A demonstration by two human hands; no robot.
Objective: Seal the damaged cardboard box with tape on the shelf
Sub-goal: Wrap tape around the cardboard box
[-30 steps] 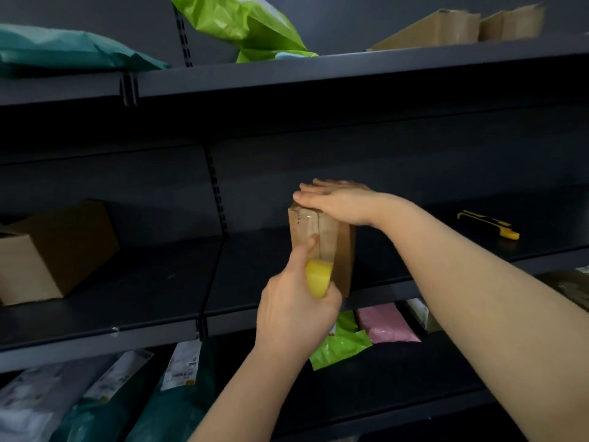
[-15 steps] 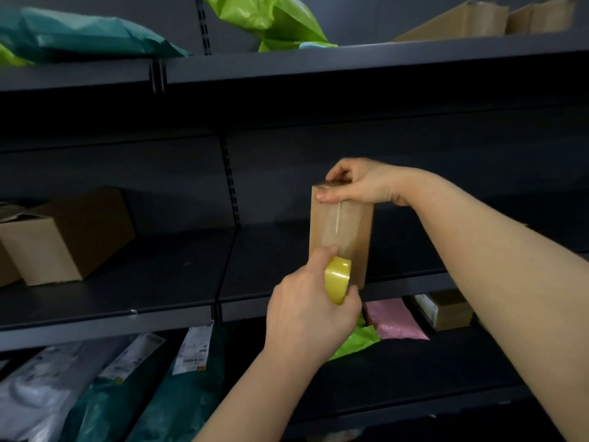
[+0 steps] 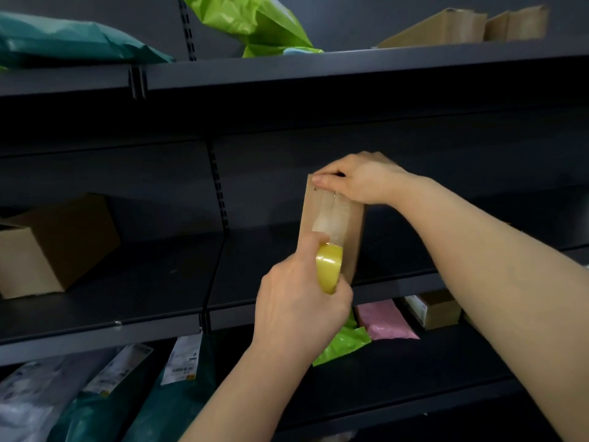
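Observation:
A small brown cardboard box (image 3: 353,231) stands upright on the middle dark shelf (image 3: 153,291), its narrow face toward me. My right hand (image 3: 360,180) grips the box's top edge, thumb along the front. My left hand (image 3: 299,301) holds a yellow roll of clear tape (image 3: 329,270) low against the box's front. A strip of clear tape (image 3: 330,215) runs from the top edge down the front seam to the roll.
A larger cardboard box (image 3: 54,247) sits at the left of the same shelf. Green and teal mailer bags (image 3: 255,23) and two boxes (image 3: 446,27) lie on the upper shelf. Pink (image 3: 382,320) and green parcels fill the lower shelf.
My right hand went from lying flat on the box top to gripping its top edge. My left hand drew the roll down the front, laying a strip of tape. The view shifted.

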